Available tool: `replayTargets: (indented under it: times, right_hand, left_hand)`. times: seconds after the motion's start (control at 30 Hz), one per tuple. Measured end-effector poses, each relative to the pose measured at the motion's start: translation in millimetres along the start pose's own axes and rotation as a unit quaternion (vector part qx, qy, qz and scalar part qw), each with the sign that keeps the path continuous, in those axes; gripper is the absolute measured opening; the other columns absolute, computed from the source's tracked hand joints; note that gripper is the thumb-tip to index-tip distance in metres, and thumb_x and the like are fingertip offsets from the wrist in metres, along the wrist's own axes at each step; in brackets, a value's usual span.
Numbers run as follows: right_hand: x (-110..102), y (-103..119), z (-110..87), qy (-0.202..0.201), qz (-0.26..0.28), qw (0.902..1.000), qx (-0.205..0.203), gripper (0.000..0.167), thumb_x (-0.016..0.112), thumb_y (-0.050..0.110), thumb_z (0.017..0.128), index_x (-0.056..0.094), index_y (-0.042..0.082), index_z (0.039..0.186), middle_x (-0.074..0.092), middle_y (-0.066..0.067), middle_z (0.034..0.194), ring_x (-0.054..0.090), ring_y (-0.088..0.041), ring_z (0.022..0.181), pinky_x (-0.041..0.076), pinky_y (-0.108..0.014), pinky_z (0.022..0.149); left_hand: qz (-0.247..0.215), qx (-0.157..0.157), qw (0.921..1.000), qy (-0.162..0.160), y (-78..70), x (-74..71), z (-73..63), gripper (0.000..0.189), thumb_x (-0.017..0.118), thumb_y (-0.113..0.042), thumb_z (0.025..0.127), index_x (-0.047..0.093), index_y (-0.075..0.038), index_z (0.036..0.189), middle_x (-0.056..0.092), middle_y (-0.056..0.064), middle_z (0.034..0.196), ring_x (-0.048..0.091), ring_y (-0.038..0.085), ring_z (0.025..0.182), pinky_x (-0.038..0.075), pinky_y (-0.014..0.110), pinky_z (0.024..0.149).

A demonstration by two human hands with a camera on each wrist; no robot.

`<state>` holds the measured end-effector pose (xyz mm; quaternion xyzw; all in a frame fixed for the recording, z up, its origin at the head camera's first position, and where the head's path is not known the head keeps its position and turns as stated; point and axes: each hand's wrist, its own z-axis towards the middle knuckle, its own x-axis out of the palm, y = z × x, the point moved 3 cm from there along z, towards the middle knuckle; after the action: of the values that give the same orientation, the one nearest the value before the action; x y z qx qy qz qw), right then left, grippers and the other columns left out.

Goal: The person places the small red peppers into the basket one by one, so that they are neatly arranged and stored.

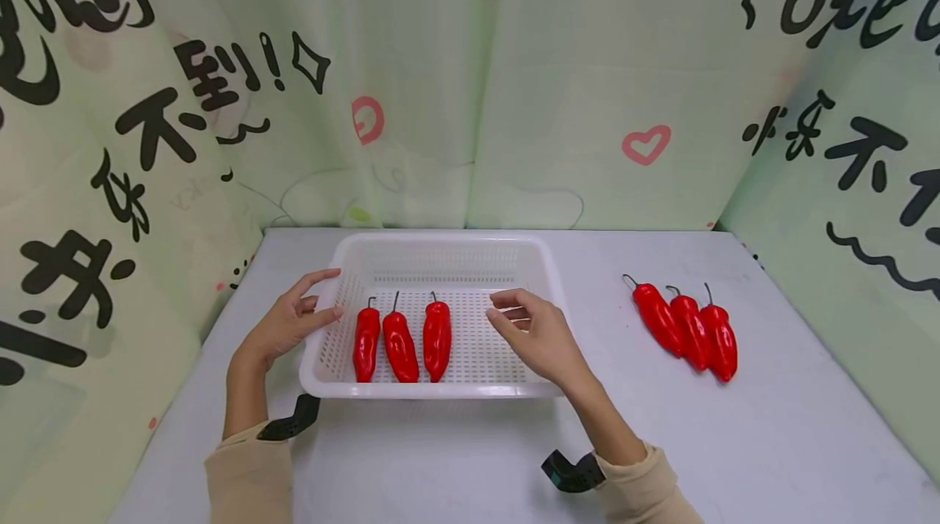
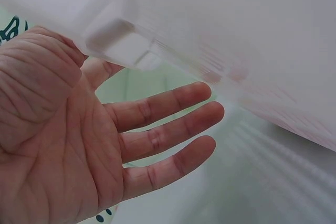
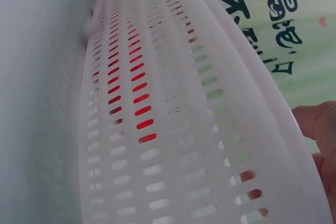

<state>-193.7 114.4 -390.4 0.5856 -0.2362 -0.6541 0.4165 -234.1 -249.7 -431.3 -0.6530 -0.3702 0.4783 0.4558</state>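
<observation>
A white perforated plastic basket [image 1: 433,391] stands on the table in the head view. Inside it, three red chili peppers [image 1: 436,336] with dark curved stems lie in a row, left of centre. My left hand [image 1: 282,328] is at the basket's left rim, thumb and index finger right at the edge. Its other fingers [image 2: 163,135] extend beside the outer wall in the left wrist view. Over the basket's right part hovers my right hand [image 1: 539,336], fingers loosely bent and holding nothing. The right wrist view shows the slotted side wall, red showing through the slots.
Three more red chili peppers [image 1: 686,328] lie close together on the white table [image 1: 441,459], right of the basket. Pale green curtains [image 1: 558,83] with dark lettering and hearts enclose the table's back and sides. Each wrist wears a black band [image 1: 573,472] below a beige sleeve.
</observation>
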Motion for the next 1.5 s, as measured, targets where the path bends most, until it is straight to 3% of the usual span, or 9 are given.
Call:
replayTargets:
  times: [0.33,0.7,1.03,1.3,1.5]
  right_hand:
    - [-21,-6,-10.5,-0.041,0.005,0.9988,-0.028,0.029,0.073,0.016,0.096,0.07,0.003,0.122,0.073,-0.013,0.119,0.072,-0.025,0.1,0.06,-0.045,0.089]
    - [-42,-14,-23.4,-0.102,-0.025,0.9926,-0.061,0.027,0.072,0.016,0.096,0.07,0.003,0.12,0.074,-0.01,0.116,0.071,-0.023,0.098,0.061,-0.043,0.087]
    - [-63,-33,-32.3,-0.149,-0.045,0.9858,-0.064,0.027,0.073,0.014,0.095,0.071,0.002,0.119,0.074,-0.012,0.117,0.072,-0.026,0.095,0.052,-0.014,0.082]
    - [-77,-51,-36.5,-0.163,-0.067,0.9833,-0.045,0.03,0.073,0.016,0.095,0.07,0.003,0.121,0.072,-0.013,0.12,0.072,-0.029,0.097,0.051,-0.012,0.082]
    - [-86,-74,-36.7,-0.158,-0.097,0.9826,-0.001,0.034,0.07,0.025,0.098,0.069,0.003,0.123,0.072,-0.016,0.121,0.071,-0.032,0.1,0.048,-0.008,0.082]
  left_hand:
    - [0.01,-0.003,0.9999,-0.005,-0.2,0.3,-0.4,0.074,0.07,-0.024,0.098,0.029,-0.025,0.161,0.055,0.029,0.142,0.069,0.029,0.102,0.062,0.044,0.082]
    - [0.011,-0.002,0.9999,-0.005,1.5,-0.7,-0.5,0.074,0.07,-0.025,0.098,0.029,-0.025,0.161,0.055,0.028,0.141,0.069,0.027,0.102,0.062,0.043,0.082]
    - [0.016,-0.002,0.9998,-0.007,0.7,-0.2,-0.5,0.074,0.07,-0.026,0.098,0.03,-0.025,0.16,0.057,0.028,0.138,0.069,0.027,0.099,0.062,0.043,0.08]
    - [0.018,-0.008,0.9997,-0.011,2.6,0.6,1.1,0.073,0.072,-0.027,0.097,0.033,-0.025,0.159,0.058,0.027,0.137,0.07,0.026,0.098,0.062,0.043,0.08]
    - [0.013,-0.006,0.9999,-0.007,3.0,0.0,1.3,0.074,0.071,-0.026,0.097,0.031,-0.025,0.159,0.058,0.028,0.137,0.07,0.027,0.098,0.062,0.044,0.08]
